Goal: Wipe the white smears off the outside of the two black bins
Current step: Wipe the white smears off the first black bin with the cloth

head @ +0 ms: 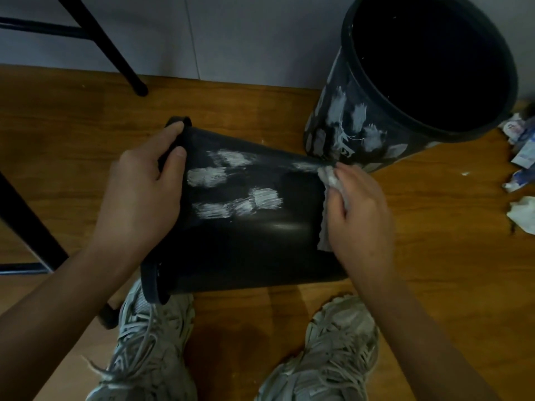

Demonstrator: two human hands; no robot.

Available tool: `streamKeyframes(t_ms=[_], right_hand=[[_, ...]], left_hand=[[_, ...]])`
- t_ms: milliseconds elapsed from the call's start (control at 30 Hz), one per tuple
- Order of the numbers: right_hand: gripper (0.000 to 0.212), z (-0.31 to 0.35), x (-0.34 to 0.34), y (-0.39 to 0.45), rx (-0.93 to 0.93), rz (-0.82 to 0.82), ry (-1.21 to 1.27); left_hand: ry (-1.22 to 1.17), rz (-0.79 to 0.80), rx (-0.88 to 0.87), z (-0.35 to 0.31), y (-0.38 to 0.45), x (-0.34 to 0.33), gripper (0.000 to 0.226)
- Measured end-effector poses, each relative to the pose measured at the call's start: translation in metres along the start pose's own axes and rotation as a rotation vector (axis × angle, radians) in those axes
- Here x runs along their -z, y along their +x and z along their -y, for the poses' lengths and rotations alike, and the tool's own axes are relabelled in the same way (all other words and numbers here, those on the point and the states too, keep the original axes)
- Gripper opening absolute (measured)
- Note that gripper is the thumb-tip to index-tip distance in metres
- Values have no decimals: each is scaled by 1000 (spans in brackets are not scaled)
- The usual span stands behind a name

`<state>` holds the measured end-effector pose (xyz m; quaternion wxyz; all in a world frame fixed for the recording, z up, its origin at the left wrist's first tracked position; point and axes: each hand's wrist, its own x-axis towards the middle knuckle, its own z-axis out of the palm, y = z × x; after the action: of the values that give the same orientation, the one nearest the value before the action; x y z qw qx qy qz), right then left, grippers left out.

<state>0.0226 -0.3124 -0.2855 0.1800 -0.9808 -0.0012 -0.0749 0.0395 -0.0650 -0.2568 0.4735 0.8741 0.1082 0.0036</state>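
Wood floor (434, 256) runs up to a pale wall (231, 33) along its far edge. Near bin (246, 250) lies on its side mid-floor, just ahead of my shoes, rim toward my left, base toward my right. White smears (240, 195) sit in patches on its upturned side; the lower part of that side looks bare black with a glare spot. Far bin (362, 134) stands upright by the floor's far right edge, near the wall, open mouth up, its wall covered in white smears. Its base sits just beside the near bin's base; can't tell if they touch. Black furniture legs (115, 53) stand at the far left; another dark frame at the left edge. My left hand (142, 192) clamps the near bin's rim, thumb on the outside wall, fingers curled over the lip. My right hand (359, 209) is curled round a white wipe (328, 180), pressing it against the near bin's side at the base end. Gray laced shoes (333, 357) at the near edge. Crumpled papers (521, 175) lie on the floor at the right edge.
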Motion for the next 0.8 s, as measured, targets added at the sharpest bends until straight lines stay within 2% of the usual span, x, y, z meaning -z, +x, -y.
streamKeyframes(t_ms=[100, 300, 467, 667, 800], right_hand=[[34, -2, 2, 9, 8, 15, -18], [40, -4, -3, -42, 99, -56, 28], [34, -14, 7, 5, -22, 35, 5], [18, -21, 5, 37, -43, 121, -11], [31, -22, 6, 3, 30, 70, -32]], left_hand=[[-28, -8, 8, 1, 4, -3, 41], [-9, -22, -1, 1, 9, -2, 40], [-6, 11, 30, -2, 10, 1, 41], [4, -9, 36, -4, 13, -2, 40], [38, 1, 33, -5, 20, -5, 39]])
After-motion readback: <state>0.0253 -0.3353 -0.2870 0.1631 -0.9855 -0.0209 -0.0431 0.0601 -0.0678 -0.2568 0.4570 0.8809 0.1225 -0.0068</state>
